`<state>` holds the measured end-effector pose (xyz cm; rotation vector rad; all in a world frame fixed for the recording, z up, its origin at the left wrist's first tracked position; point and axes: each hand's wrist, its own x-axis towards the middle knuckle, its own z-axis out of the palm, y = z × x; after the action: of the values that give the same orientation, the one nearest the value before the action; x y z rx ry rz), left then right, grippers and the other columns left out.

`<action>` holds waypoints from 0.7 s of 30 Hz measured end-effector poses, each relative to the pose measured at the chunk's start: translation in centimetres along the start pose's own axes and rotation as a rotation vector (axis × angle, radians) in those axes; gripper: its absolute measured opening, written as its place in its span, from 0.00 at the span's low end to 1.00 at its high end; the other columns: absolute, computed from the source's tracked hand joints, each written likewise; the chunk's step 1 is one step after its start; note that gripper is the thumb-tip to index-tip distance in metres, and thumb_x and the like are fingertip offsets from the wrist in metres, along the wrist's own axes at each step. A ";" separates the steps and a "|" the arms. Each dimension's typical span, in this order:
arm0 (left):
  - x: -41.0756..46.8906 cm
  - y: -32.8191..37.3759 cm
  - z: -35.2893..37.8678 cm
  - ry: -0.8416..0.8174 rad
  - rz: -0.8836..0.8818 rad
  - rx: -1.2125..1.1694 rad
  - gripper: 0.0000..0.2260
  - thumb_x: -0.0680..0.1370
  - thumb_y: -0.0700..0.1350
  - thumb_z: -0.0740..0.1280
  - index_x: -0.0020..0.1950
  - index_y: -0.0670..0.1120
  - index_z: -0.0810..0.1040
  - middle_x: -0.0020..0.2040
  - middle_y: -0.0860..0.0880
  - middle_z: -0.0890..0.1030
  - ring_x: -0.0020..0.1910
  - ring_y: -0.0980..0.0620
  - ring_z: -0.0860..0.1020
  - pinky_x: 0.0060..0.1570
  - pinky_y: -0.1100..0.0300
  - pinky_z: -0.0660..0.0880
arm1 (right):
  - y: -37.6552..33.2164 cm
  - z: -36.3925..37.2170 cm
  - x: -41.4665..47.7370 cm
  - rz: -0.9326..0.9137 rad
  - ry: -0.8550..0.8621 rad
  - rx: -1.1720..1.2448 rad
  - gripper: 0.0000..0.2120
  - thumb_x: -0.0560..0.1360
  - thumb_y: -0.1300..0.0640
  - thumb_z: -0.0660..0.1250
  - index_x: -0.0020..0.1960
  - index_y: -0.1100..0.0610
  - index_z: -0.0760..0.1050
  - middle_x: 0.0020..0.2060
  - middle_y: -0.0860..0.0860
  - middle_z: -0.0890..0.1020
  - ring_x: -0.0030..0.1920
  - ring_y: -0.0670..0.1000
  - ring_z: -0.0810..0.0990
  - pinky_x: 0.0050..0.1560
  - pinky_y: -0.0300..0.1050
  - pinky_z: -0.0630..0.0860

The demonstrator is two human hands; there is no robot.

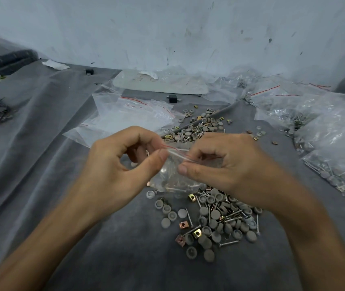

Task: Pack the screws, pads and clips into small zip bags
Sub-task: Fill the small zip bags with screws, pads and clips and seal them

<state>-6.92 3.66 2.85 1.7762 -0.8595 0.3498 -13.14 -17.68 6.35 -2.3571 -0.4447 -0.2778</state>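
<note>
There is one camera only, worn on the person's head. It looks forward and down, close above the left hand (115,166) and right hand (230,164), toward the wall (167,28).

1. No text, label, brand or number can be read.
2. At twelve o'clock, a pale sheet (161,85) bears faint handwritten marks, too blurred to read.
3. Zip bags (123,116) at eleven o'clock show only red lines.

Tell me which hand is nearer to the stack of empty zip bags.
Left. The left hand is just in front of the stack of empty zip bags; the right hand is farther right, over the loose pads and screws. Both pinch a small zip bag.
</note>
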 end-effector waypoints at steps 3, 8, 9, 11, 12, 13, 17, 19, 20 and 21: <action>0.0 0.2 0.2 0.004 0.029 -0.001 0.01 0.76 0.49 0.71 0.45 0.53 0.81 0.35 0.56 0.79 0.33 0.55 0.75 0.39 0.63 0.72 | -0.1 -0.2 0.0 -0.003 0.000 -0.051 0.08 0.75 0.49 0.75 0.40 0.50 0.82 0.38 0.44 0.80 0.41 0.46 0.79 0.40 0.34 0.70; -0.2 0.6 0.5 0.013 0.052 -0.002 0.03 0.76 0.43 0.72 0.44 0.50 0.81 0.35 0.55 0.78 0.34 0.57 0.74 0.39 0.64 0.71 | -0.8 0.5 -0.1 -0.003 0.112 0.005 0.10 0.74 0.45 0.75 0.51 0.47 0.77 0.46 0.42 0.82 0.47 0.46 0.82 0.44 0.38 0.76; -0.2 0.7 0.6 0.007 0.051 -0.007 0.03 0.76 0.43 0.72 0.44 0.50 0.81 0.35 0.54 0.78 0.34 0.56 0.74 0.39 0.63 0.72 | -0.9 0.8 0.0 -0.015 0.123 0.000 0.10 0.74 0.46 0.74 0.52 0.47 0.77 0.46 0.41 0.82 0.48 0.46 0.82 0.44 0.36 0.76; -0.3 0.8 0.6 -0.004 0.045 -0.025 0.02 0.76 0.43 0.72 0.45 0.49 0.82 0.35 0.52 0.79 0.34 0.56 0.74 0.38 0.64 0.72 | -1.1 1.2 0.1 -0.047 0.145 -0.002 0.06 0.75 0.50 0.73 0.49 0.49 0.80 0.42 0.42 0.82 0.45 0.47 0.82 0.43 0.36 0.75; -0.3 0.9 0.6 -0.013 0.044 -0.032 0.02 0.76 0.43 0.72 0.45 0.49 0.82 0.35 0.52 0.79 0.34 0.56 0.74 0.38 0.64 0.72 | -1.2 1.4 0.1 -0.059 0.162 0.001 0.04 0.75 0.51 0.72 0.47 0.51 0.81 0.40 0.43 0.81 0.43 0.48 0.81 0.42 0.37 0.74; -0.3 0.9 0.5 -0.022 0.045 -0.037 0.02 0.76 0.42 0.72 0.46 0.49 0.82 0.35 0.52 0.79 0.34 0.56 0.74 0.38 0.64 0.72 | -1.2 1.5 0.1 -0.067 0.181 0.002 0.03 0.74 0.52 0.72 0.44 0.51 0.81 0.38 0.43 0.81 0.42 0.49 0.80 0.41 0.39 0.74; -0.3 1.1 0.5 -0.024 0.037 -0.062 0.02 0.75 0.42 0.72 0.46 0.49 0.82 0.36 0.52 0.80 0.34 0.55 0.74 0.38 0.64 0.72 | -1.7 1.9 0.2 -0.104 0.246 -0.024 0.03 0.73 0.54 0.72 0.41 0.53 0.80 0.36 0.44 0.80 0.40 0.49 0.79 0.40 0.38 0.73; -0.3 1.2 0.5 -0.023 0.031 -0.093 0.02 0.75 0.42 0.72 0.45 0.49 0.82 0.36 0.51 0.80 0.34 0.55 0.74 0.37 0.65 0.72 | -1.9 1.9 0.2 -0.112 0.265 -0.040 0.03 0.72 0.54 0.71 0.41 0.52 0.80 0.36 0.43 0.79 0.39 0.49 0.79 0.40 0.38 0.73; -0.3 1.2 0.5 -0.027 0.030 -0.103 0.02 0.75 0.43 0.73 0.45 0.49 0.83 0.36 0.51 0.80 0.34 0.55 0.74 0.37 0.65 0.72 | -2.0 1.9 0.2 -0.116 0.271 -0.046 0.03 0.72 0.53 0.71 0.41 0.52 0.80 0.35 0.43 0.79 0.39 0.50 0.79 0.40 0.38 0.73; -0.3 1.3 0.5 -0.031 0.028 -0.108 0.02 0.75 0.43 0.73 0.45 0.49 0.83 0.36 0.51 0.80 0.33 0.56 0.74 0.37 0.66 0.72 | -2.1 1.9 0.1 -0.123 0.278 -0.052 0.03 0.71 0.53 0.70 0.40 0.52 0.79 0.35 0.43 0.79 0.39 0.50 0.78 0.39 0.39 0.73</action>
<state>-8.10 3.13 3.39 1.6749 -0.9092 0.2899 -13.68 -14.94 6.30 -2.2992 -0.4512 -0.6723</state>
